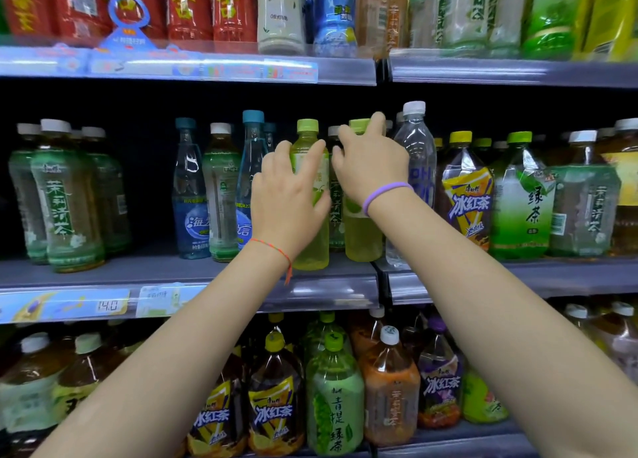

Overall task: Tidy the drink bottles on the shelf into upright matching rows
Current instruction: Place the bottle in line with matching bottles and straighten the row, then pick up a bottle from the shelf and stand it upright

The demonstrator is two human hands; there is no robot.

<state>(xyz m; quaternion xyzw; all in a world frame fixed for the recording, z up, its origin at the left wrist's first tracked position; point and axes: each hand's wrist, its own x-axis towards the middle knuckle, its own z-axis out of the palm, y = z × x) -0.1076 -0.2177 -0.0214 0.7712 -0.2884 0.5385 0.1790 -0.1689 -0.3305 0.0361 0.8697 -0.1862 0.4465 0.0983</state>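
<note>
Now, with your left hand curled around one lime bottle on the middle shelf, your right hand gripping its twin, keep both upright, side by side.

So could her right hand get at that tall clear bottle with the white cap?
Probably yes: the tall clear bottle stands just right of the right hand, at the shelf front, with nothing between them.

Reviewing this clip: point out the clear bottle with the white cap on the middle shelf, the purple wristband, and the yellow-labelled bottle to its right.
clear bottle point(416, 136): head view, on its bare shoulder below the cap.
purple wristband point(385, 192): head view, mid-band on the wrist.
yellow-labelled bottle point(467, 202): head view, on the front label.
</note>
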